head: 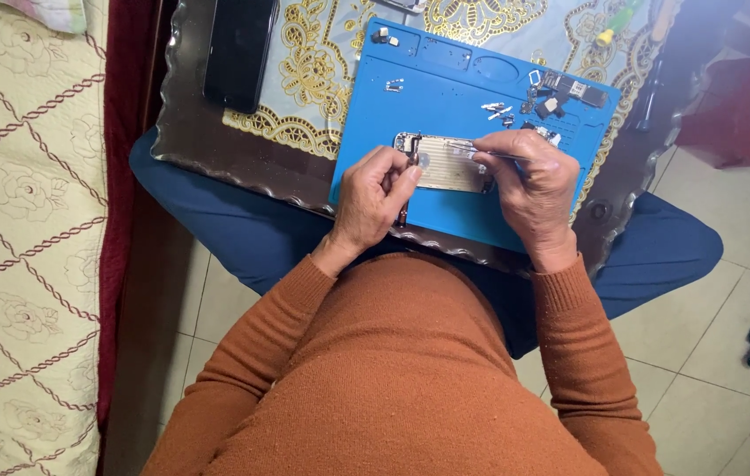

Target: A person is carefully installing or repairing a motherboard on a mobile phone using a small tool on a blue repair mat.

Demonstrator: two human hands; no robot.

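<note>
From the head view, the opened phone body [444, 163] lies on the blue repair mat [375, 115], near its front edge. My left hand [373, 198] pinches a thin screwdriver [408, 181] upright at the phone's left end. My right hand [534, 181] pinches tweezers [481, 152] over the phone's upper edge; the tips probably touch a small part, but it is too tiny to tell. I judge I am in the disassembly step. The next move needs a steady, gentle lift. Loose small parts [551, 97] lie behind the phone on the mat.
</note>
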